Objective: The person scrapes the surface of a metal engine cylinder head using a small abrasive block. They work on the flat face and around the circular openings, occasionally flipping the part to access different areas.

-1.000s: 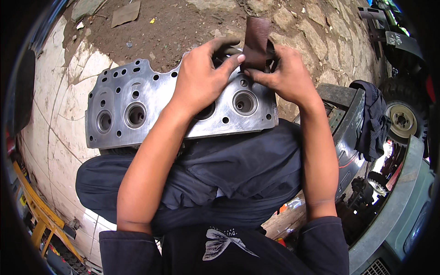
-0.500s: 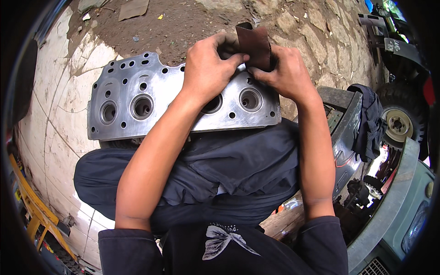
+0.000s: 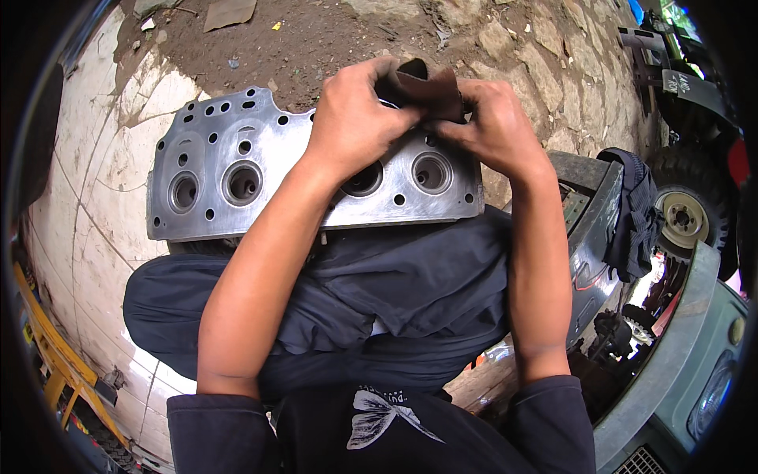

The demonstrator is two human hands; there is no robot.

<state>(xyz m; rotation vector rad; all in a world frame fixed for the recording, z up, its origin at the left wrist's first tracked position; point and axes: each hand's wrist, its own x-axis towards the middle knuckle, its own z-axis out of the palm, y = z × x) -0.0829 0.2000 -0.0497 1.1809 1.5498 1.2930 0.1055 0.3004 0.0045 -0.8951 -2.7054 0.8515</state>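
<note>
A brown, curled sheet of sandpaper is held between my two hands above the far right part of a metal cylinder head. My left hand pinches its left side, the thumb pointing right. On the other side my right hand grips the sheet between thumb and fingers. The cylinder head lies in front of my folded legs, its shiny flat face up, with round valve ports and many small bolt holes. My left hand and forearm hide its middle part.
Pale cracked tiles lie to the left, bare soil and a stone-set surface beyond. At right stand a metal bumper with a dark cloth over it, a wheel and a green vehicle. Yellow metalwork shows at lower left.
The sandpaper has tipped lower and bent into a more open curl between my hands. Both hands stay near the same place over the cylinder head.
</note>
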